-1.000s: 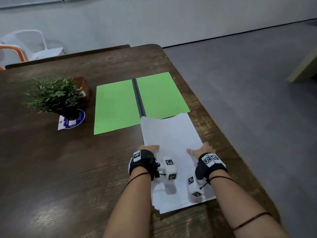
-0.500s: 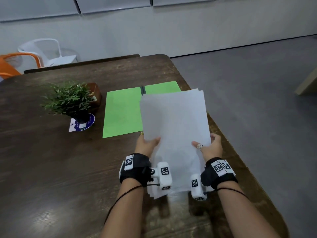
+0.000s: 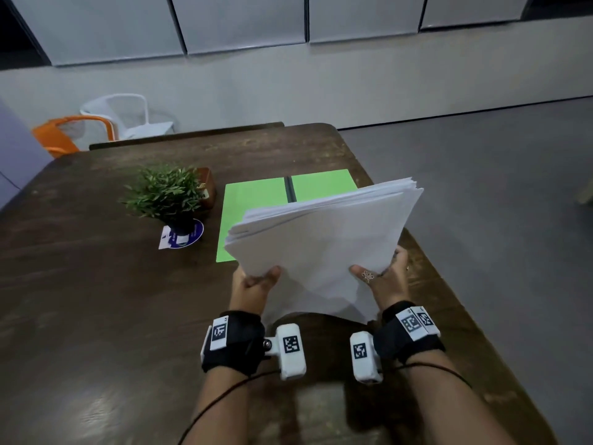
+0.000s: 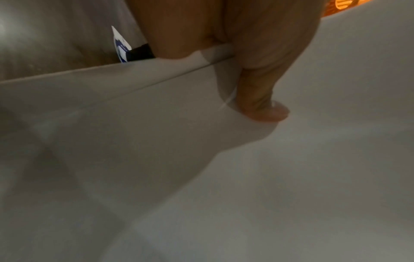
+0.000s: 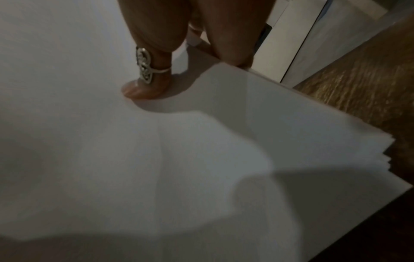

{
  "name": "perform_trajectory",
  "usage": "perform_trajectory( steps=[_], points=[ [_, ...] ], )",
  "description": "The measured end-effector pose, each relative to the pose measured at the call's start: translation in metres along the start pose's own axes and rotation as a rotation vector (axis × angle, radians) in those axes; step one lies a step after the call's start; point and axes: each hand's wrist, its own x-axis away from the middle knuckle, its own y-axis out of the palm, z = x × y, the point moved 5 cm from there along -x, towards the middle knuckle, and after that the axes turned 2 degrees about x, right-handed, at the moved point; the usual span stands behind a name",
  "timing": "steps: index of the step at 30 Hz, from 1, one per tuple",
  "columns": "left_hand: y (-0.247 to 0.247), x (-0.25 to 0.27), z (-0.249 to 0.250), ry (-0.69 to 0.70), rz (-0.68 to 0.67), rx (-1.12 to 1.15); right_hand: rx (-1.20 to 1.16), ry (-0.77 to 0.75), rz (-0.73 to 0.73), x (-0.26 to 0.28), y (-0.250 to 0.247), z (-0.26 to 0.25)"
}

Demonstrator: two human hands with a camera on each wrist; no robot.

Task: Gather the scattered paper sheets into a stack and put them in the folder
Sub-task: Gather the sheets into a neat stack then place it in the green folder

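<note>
A stack of white paper sheets (image 3: 324, 245) is held up off the wooden table (image 3: 96, 300), tilted with its far edge raised and its edges fanned. My left hand (image 3: 256, 281) pinches the stack's left side, thumb on top (image 4: 264, 106). My right hand (image 3: 382, 274) pinches the right side, its ringed thumb pressing the top sheet (image 5: 143, 83). The sheets (image 4: 291, 177) (image 5: 179, 159) fill both wrist views. Beyond the stack lies the open green folder (image 3: 253, 213) with a dark spine, partly hidden by the paper.
A small potted plant (image 3: 167, 194) stands on a blue round card left of the folder, with a brown box (image 3: 207, 187) behind it. The table's right edge runs close to my right hand. White and orange chairs (image 3: 96, 126) stand past the far end.
The stack went from lying flat on the table under both hands to being lifted and tipped up, then lowered toward level, far edge still raised. The head view tilted upward.
</note>
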Motion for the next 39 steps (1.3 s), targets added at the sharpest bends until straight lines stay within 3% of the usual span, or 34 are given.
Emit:
perform_trajectory(
  steps=[4,9,16,21,27,32,39],
  points=[
    [-0.022,0.012,-0.008,-0.063,0.061,0.088,-0.011,0.002,-0.155,0.008,0.015,0.007],
    [-0.042,0.008,-0.006,-0.078,-0.019,0.062,0.111,0.014,-0.255,0.013,0.029,0.007],
    [-0.034,0.003,-0.001,-0.089,0.009,-0.006,-0.122,0.032,-0.283,0.013,0.031,-0.013],
    [-0.030,-0.003,0.001,-0.050,-0.012,-0.062,-0.088,-0.013,-0.276,0.009,0.036,-0.030],
    [-0.024,-0.006,0.009,-0.021,0.187,0.027,-0.055,-0.110,-0.099,0.006,0.039,-0.032],
    [-0.031,-0.007,0.016,0.028,0.267,-0.002,-0.088,-0.148,-0.038,0.006,0.038,-0.045],
    [-0.020,0.012,0.011,0.081,0.523,0.001,-0.161,-0.223,0.001,0.016,0.050,-0.059]
  ],
)
